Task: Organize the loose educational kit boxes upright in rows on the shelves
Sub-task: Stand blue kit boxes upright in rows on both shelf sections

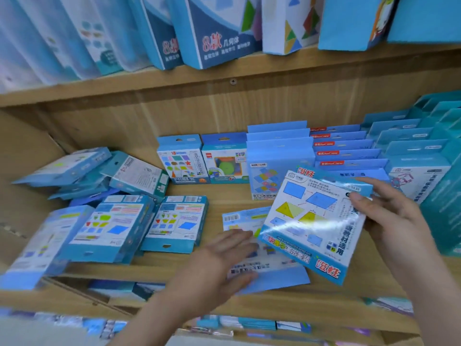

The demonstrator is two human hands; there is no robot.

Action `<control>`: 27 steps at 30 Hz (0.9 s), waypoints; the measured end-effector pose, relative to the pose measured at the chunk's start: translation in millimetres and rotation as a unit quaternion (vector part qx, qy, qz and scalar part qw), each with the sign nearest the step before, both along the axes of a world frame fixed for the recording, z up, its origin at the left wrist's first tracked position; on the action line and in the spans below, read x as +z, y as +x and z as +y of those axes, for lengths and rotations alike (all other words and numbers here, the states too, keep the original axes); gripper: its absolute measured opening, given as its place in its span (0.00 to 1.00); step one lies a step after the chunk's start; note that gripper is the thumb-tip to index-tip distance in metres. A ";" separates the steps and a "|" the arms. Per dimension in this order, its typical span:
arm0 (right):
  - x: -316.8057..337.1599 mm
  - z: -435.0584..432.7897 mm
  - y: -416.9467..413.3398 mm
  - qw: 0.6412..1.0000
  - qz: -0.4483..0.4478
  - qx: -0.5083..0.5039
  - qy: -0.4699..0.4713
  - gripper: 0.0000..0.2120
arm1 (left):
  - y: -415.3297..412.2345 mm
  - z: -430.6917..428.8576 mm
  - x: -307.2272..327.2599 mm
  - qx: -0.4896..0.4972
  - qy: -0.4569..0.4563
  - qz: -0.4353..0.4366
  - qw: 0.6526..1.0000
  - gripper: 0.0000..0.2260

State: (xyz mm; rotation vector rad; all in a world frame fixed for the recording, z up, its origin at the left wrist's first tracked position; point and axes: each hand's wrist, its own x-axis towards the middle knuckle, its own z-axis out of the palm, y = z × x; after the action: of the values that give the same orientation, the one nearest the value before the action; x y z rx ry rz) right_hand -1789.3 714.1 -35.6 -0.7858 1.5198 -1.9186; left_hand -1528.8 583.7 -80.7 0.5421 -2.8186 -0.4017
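My right hand (389,216) grips a flat blue-and-white kit box (309,221) printed with coloured shapes, holding it tilted above the wooden shelf (174,273). Beneath it a second flat kit box (264,268) lies on the shelf, and my left hand (219,260) rests on it with fingers straight. Upright rows of blue kit boxes (349,151) stand at the back right. Two more boxes (199,161) stand upright at the back centre.
Several loose boxes (109,226) lie flat at the front left, and others (82,171) are heaped at the back left. The shelf above holds leaning blue boxes (219,31). A lower shelf (249,323) holds more packs. Teal boxes (444,196) stand at the far right.
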 end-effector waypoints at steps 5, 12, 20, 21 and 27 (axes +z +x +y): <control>22.1 -51.3 36.2 0.998 0.033 0.046 -0.034 0.40 | 73.1 -91.7 70.9 0.188 -0.096 -0.006 0.977 0.16; 41.5 -118.7 95.2 0.995 0.075 0.006 -0.070 0.10 | 124.4 -203.4 118.3 0.207 -0.187 -0.212 0.937 0.25; 40.4 -131.1 124.9 0.981 0.185 -0.057 -0.030 0.17 | 120.4 -259.3 100.5 0.072 -0.300 -0.454 0.836 0.29; 37.7 -136.1 131.5 0.980 0.189 -0.053 -0.028 0.17 | 118.5 -263.1 99.6 0.061 -0.304 -0.453 0.836 0.29; 24.9 -168.9 160.9 0.982 0.184 -0.034 -0.010 0.17 | 126.4 -285.3 99.8 0.013 -0.277 -0.381 0.882 0.26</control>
State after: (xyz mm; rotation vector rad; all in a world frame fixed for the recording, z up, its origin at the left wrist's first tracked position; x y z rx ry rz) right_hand -1628.4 545.2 -10.7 -1.1627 1.7635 -1.9155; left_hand -1402.4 298.4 19.1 0.7093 -3.3968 0.7935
